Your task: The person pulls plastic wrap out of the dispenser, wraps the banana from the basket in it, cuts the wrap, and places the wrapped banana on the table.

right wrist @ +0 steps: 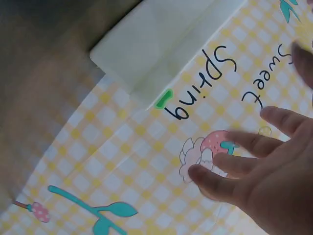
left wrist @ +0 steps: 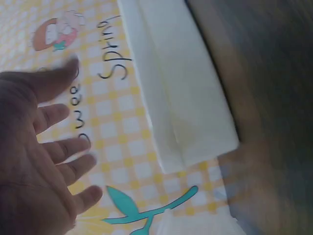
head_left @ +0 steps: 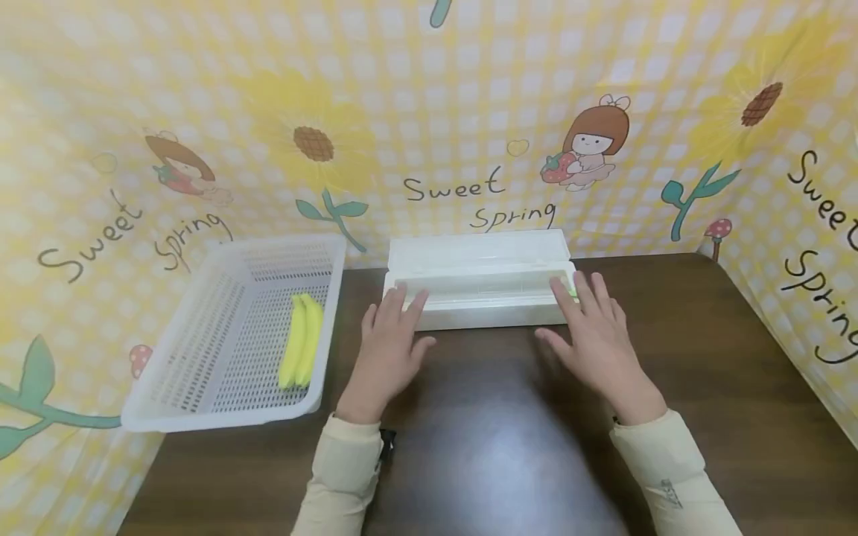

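A long white box point(head_left: 489, 318), like a cling film dispenser, lies lengthwise at the back of the table, its lid point(head_left: 479, 249) tipped back. A small green piece point(right wrist: 164, 99) sticks out near its right end. My left hand point(head_left: 385, 353) is at the box's left end in the head view, fingers spread and holding nothing. At the opposite end is my right hand point(head_left: 596, 350), its fingers also spread, nothing in them. Both wrist views show the palms raised apart from the box. What lies inside the box's trough is not clearly visible.
To the left stands a white plastic basket point(head_left: 221, 423) with two yellow bananas point(head_left: 300, 342) lying in it. A yellow checked cloth point(head_left: 456, 89) with printed flowers and lettering hangs behind and at both sides of the dark brown table point(head_left: 496, 447).
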A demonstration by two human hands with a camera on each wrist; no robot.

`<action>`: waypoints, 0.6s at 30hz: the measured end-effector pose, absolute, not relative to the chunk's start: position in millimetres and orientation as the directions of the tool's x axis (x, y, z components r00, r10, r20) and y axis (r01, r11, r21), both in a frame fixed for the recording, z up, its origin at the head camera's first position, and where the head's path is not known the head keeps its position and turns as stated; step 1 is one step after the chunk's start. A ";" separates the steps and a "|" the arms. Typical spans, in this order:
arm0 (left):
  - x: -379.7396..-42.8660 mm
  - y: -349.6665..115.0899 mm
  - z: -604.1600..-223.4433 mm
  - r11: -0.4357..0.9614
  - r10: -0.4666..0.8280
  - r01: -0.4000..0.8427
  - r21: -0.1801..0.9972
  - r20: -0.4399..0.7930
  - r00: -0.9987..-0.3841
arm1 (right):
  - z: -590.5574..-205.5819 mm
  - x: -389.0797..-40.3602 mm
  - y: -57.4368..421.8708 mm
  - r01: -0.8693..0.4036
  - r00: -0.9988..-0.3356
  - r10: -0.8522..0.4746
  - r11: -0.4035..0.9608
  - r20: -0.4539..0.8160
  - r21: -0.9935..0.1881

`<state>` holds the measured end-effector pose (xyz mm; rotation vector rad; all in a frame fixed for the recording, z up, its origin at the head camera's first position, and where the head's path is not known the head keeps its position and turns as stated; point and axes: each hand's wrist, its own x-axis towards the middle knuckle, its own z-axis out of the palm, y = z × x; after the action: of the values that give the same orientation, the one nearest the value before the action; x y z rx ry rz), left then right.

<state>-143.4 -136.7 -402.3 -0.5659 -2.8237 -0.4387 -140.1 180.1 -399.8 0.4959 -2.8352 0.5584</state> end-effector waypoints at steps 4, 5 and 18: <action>-164.0 -140.8 -396.6 0.864 0.396 0.454 0.217 0.261 -0.880 | -398.9 -161.7 176.4 -0.476 -0.854 -0.395 0.857 0.340 -0.199; -170.7 -140.3 -394.2 0.863 0.408 0.455 0.217 0.232 -0.883 | -398.9 -168.5 175.5 -0.498 -0.842 -0.426 0.849 0.331 -0.176; -225.8 -132.1 -380.8 0.918 0.362 0.306 0.252 -0.217 -0.907 | -395.8 -226.8 182.2 -0.519 -0.849 -0.526 0.813 0.052 -0.262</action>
<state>-225.8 -132.1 -380.8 -0.5904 -3.3319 -0.3656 -226.8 182.2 -395.8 0.8685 -3.0132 0.4251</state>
